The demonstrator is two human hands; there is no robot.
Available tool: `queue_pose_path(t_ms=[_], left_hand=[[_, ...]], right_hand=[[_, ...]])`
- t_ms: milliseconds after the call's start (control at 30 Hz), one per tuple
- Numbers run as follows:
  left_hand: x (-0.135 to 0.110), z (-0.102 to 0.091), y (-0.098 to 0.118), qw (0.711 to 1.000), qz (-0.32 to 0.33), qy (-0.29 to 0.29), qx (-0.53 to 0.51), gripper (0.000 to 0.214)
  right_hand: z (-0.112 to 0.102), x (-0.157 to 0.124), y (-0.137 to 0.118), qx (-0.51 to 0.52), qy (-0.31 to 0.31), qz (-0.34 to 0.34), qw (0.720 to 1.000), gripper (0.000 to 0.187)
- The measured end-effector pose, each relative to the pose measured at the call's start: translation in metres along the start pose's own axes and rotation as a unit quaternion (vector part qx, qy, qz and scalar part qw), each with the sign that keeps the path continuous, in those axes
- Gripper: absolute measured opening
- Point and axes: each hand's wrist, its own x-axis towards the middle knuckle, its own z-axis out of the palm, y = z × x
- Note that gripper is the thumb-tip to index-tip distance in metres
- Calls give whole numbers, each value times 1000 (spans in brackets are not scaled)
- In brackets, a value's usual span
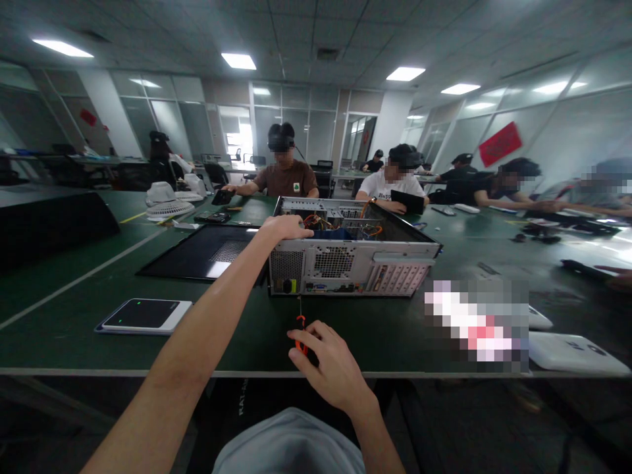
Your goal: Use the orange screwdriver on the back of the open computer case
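An open desktop computer case (345,260) lies on the green table (74,316), its rear panel facing me and wiring visible inside. My left hand (284,227) rests on the case's top left rear corner, fingers curled over the edge. My right hand (328,359) is closed round a screwdriver (300,329) with an orange and black handle. Its thin shaft points up at the lower edge of the rear panel.
The case's black side panel (202,253) lies flat left of the case. A white-framed tablet-like device (145,316) sits near the front left edge. White devices (573,349) lie at the right. Several people sit at the far side of the tables.
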Motion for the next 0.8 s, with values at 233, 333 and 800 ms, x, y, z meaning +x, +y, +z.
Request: queue_pose_path(t_ms=[233,333,800], left_hand=[[0,0,0,1000,-1,2,-1,81],[0,0,0,1000,1,2,-3,81],[-1,-1,-1,1000,8,0,-5,82]], right_hand=[[4,1,2,12,19,3,1000,42],[9,1,3,18,68,7,997,42],[21,4,3,-85,103,24,991,33]])
